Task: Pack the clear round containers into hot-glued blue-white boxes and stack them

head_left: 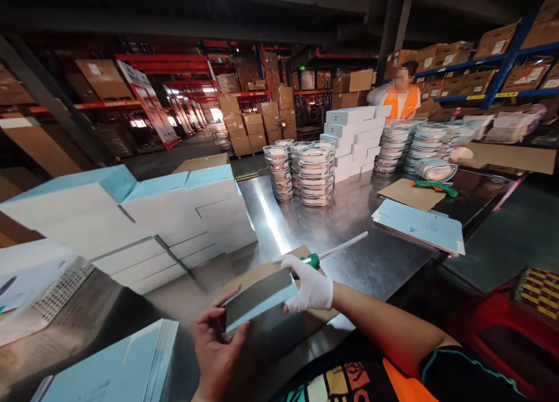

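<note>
In the head view, the bare left hand [220, 338] and gloved right hand [312, 285] hold opposite ends of a box [262, 309] at the worktop's [393, 256] near edge. Uneven squeezing could buckle its thin walls. A glue gun [312, 261] shows beside the right hand, contact unclear; a careless wrist turn could knock it.

The white-gloved right hand [311, 288] hides much of the green tool [312, 260]. Pale-topped white cardboard boxes [356, 140] and stacked clear round tubs [395, 145] cover the orange-vested co-worker [402, 103] below the chest. I can't read the print on the flat pale-blue cardboard sheets [419, 224].
</note>
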The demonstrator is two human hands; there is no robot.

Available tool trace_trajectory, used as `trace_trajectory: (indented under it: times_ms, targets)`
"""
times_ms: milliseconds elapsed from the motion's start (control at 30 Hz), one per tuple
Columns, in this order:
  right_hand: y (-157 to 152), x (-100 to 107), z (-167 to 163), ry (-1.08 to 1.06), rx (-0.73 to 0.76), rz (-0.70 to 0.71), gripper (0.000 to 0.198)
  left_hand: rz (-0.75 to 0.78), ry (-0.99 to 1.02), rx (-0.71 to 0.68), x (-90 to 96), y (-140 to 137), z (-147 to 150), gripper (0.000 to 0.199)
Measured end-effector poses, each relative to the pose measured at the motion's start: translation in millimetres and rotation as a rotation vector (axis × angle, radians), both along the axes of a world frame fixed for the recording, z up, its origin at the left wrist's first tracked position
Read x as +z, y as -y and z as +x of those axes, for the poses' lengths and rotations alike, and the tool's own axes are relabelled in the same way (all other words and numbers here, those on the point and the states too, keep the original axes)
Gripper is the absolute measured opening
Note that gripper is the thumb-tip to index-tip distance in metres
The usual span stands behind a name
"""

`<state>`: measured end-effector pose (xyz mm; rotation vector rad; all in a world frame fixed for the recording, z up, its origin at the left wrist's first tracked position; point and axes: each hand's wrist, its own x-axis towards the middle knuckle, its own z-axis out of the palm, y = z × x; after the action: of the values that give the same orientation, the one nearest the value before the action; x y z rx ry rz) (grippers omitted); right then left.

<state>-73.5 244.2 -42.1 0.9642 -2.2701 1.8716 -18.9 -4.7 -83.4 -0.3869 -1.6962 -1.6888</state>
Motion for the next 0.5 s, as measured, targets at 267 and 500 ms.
trace_trajectory:
  times_ms: [267,500]
  targets:
    - [-13,-9,18,-0.371,0.134,-0.017,0.029,-0.496,-0.273,-0.135,39.4,21,-2,0.024]
    - [-11,4,5,-0.398,0.209,0.049,0.043,-0.755,-0.270,-0.289,50.1,26,-23,0.058]
